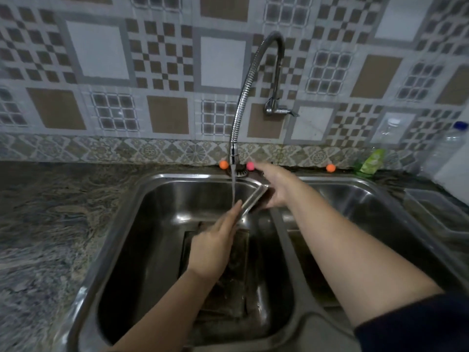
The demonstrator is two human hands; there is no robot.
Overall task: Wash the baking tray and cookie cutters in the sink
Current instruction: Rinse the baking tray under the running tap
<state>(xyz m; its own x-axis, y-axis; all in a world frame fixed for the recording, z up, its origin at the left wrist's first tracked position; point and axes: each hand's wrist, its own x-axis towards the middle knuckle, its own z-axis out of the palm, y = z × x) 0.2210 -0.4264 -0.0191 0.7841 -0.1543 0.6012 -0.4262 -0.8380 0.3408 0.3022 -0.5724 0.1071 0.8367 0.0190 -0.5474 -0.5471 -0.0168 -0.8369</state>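
A metal baking tray (254, 200) is held tilted on edge over the left basin of the steel sink (142, 199), under the running water from the tap (233, 148). My right hand (275, 185) grips the tray's far right end. My left hand (215, 245) lies along its near lower edge with fingers stretched out flat against it. Something dark and flat (241, 288) rests on the basin floor below; I cannot tell what it is. No cookie cutters are clearly visible.
The sink's right basin (355, 207) lies beyond a divider. Small orange (223, 164) and pink (250, 166) balls sit on the back ledge. A green bottle (370, 161), clear bottles (454, 146) and a clear container (436, 209) stand at right. Marbled counter (50, 212) at left.
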